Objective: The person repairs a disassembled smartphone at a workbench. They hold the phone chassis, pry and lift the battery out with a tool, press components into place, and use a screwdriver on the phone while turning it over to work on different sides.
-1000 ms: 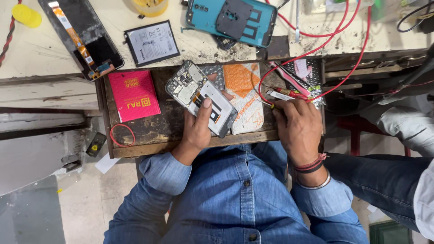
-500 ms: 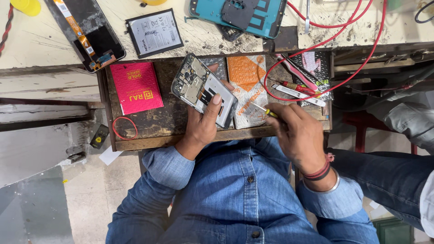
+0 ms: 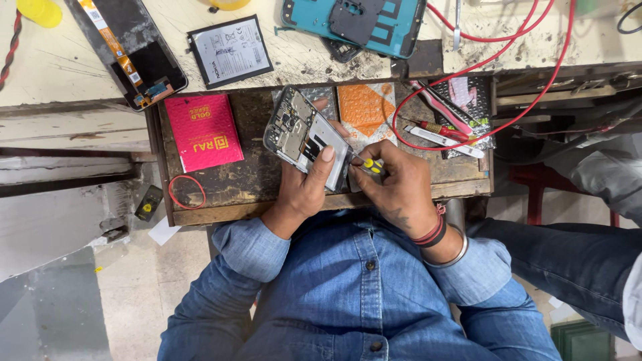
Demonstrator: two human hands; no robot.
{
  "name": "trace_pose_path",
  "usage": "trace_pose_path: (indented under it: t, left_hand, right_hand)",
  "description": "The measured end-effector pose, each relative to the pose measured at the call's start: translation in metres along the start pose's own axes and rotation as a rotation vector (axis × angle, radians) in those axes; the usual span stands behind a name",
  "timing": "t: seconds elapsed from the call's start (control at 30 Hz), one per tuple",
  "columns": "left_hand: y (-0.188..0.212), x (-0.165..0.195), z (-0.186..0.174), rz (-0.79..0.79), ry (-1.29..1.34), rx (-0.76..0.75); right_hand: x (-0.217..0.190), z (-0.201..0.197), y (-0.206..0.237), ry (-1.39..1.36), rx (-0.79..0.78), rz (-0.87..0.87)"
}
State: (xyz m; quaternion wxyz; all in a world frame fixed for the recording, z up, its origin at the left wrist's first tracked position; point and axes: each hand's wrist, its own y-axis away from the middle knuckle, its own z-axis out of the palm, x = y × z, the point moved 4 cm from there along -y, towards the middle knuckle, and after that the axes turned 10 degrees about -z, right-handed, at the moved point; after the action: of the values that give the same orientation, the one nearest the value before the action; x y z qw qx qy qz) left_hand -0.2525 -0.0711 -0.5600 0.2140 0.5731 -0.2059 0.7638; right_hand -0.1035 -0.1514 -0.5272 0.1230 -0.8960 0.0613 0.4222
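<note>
Left hand [image 3: 304, 190] grips an opened phone [image 3: 302, 136], back cover off, internals showing. The thumb [image 3: 324, 162] lies flat across the phone's lower face; the other fingers wrap beneath, with one fingertip showing past the upper edge. The phone sits tilted, held above an open wooden drawer [image 3: 254, 175], near its front edge.

Right hand [image 3: 394, 184] is closed around a small screwdriver [image 3: 370, 165] with a yellow and black handle. Fingers are curled tight, and the tool's tip meets the phone's lower right edge. Whether the tip sits in a screw cannot be told. Red bands and a metal bangle circle the right wrist.

In the drawer: a pink packet [image 3: 203, 131] to the left, a red rubber ring [image 3: 186, 192] near the front left corner, an orange bubble pouch [image 3: 366, 107] just behind the phone, tweezers [image 3: 446, 142] and a red-handled tool [image 3: 440, 128] to the right.

On the bench [image 3: 60, 63] above: a battery [image 3: 230, 51], a display panel [image 3: 127, 50] with flex cable, a teal phone shell [image 3: 354, 23]. A red wire [image 3: 535, 87] loops from bench to drawer.
</note>
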Motion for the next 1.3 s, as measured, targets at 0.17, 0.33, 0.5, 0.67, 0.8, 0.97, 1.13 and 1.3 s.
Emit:
trace_pose_path:
  t: [0.17, 0.33, 0.5, 0.67, 0.8, 0.97, 1.13, 1.3]
  left_hand:
    - [0.002, -0.009, -0.001, -0.005, -0.047, 0.023]
    - [-0.002, -0.009, 0.002, 0.023, -0.093, 0.015]
    - [-0.006, -0.009, 0.005, 0.033, -0.144, 0.027]
    - [-0.006, -0.011, 0.005, 0.042, -0.222, 0.023]
    - [-0.006, -0.014, 0.004, 0.064, -0.274, 0.056]
    - [-0.005, -0.019, 0.005, 0.061, -0.219, 0.071]
    - [-0.008, -0.02, 0.003, 0.014, -0.188, 0.092]
    - [-0.008, -0.018, 0.004, 0.044, -0.226, 0.091]
  right_hand:
    - [-0.002, -0.001, -0.001, -0.019, -0.016, -0.02]
    - [-0.004, -0.004, -0.007, -0.001, -0.043, 0.019]
    - [-0.012, -0.009, -0.01, 0.033, 0.001, -0.085]
    - [-0.015, -0.011, -0.008, 0.089, -0.002, -0.142]
    - [-0.017, -0.01, -0.005, 0.1, 0.027, -0.167]
    - [-0.016, -0.011, -0.003, 0.07, 0.075, -0.157]
    - [-0.012, -0.01, -0.003, 0.069, 0.076, -0.142]
    - [-0.007, -0.006, -0.005, 0.048, 0.019, -0.119]
